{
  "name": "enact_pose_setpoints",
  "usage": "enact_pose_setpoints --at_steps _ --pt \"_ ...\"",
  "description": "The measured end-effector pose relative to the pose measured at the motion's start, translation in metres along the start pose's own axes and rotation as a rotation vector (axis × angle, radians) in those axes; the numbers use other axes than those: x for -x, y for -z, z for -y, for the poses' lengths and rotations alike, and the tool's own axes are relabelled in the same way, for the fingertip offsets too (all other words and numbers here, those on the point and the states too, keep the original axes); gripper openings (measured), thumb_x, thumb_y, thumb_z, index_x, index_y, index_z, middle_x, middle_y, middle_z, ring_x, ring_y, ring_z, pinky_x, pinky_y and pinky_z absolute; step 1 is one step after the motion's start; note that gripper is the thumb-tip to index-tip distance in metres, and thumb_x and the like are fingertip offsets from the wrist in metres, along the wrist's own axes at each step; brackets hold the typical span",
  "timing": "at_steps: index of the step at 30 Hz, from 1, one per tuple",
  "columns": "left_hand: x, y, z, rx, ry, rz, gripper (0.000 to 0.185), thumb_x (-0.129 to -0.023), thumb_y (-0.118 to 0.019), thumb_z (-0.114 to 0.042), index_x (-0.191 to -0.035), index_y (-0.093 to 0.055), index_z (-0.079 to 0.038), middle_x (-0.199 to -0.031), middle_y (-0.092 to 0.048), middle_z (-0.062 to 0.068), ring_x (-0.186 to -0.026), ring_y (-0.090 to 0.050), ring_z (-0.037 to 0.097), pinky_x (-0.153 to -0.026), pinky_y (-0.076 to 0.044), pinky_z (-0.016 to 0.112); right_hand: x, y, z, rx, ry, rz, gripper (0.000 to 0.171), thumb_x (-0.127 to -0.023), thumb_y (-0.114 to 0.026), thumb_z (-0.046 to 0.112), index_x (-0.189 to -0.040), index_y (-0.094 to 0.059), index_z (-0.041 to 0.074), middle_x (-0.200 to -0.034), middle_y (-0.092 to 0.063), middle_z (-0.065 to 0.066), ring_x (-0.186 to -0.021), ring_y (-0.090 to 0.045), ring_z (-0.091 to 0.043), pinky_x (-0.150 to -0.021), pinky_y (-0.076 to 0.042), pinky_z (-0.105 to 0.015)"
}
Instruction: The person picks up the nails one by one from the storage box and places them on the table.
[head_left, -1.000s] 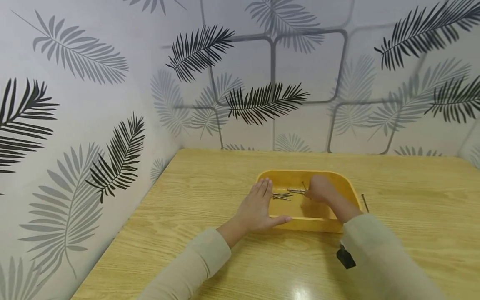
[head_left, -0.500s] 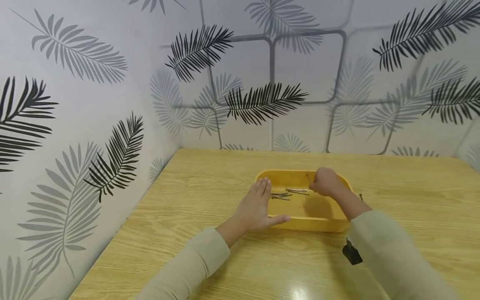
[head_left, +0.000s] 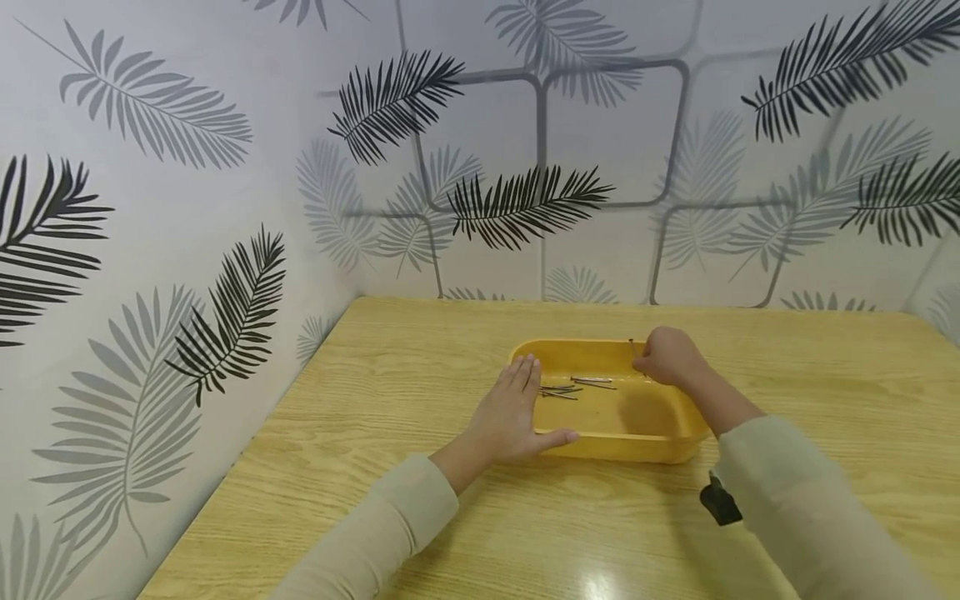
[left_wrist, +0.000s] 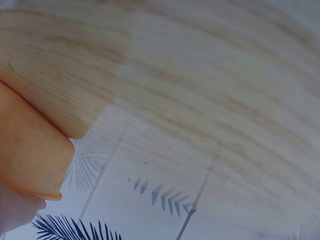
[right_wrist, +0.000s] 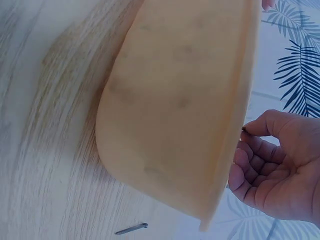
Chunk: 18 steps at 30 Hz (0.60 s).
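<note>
A yellow plastic tray [head_left: 615, 448] sits on the wooden table. On its floor, towards the left, lie several thin metal nails [head_left: 592, 382]. My left hand [head_left: 510, 412] rests over the tray's left end, fingers straight and together on the rim, thumb along the front edge. Above the tray's back right part, my right hand [head_left: 671, 358] pinches a nail [head_left: 632, 346] between thumb and forefinger, its head end pointing up. In the right wrist view the other fingers are curled, and only a small dark tip of that nail shows by the rim.
Outside the tray, a single loose nail [right_wrist: 131, 229] lies on the table [head_left: 360, 417] near the tray's right end. Patterned walls [head_left: 487, 275] border the table at the back and left. A black device [head_left: 720, 500] hangs under the right sleeve.
My right hand has risen from the tray floor and moved right and back with the pinched nail. The left hand stays put. The loose nail outside is now hidden in the head view.
</note>
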<state>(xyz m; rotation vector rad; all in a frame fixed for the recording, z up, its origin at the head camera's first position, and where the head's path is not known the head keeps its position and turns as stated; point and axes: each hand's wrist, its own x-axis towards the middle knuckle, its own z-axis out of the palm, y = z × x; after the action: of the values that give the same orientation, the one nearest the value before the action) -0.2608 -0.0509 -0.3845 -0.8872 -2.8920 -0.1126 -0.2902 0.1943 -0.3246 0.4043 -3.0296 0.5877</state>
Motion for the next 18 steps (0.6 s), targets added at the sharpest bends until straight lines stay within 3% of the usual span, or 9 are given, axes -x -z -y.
enact_pose_setpoints --at_steps 18 --pt "0.000 0.000 0.000 0.006 0.010 0.013 0.101 -0.084 -0.039 -0.071 -0.147 -0.014 0.004 -0.155 -0.013 0.018 -0.145 -0.010 0.028 -0.118 -0.012 0.036 0.008 0.011 -0.024 0.009 -0.046 -0.029 0.044 -0.077 -0.053 0.008 -0.041 -0.030 0.019 -0.040 -0.024 0.011 -0.042 -0.020 -0.005 -0.045 -0.023 -0.019"
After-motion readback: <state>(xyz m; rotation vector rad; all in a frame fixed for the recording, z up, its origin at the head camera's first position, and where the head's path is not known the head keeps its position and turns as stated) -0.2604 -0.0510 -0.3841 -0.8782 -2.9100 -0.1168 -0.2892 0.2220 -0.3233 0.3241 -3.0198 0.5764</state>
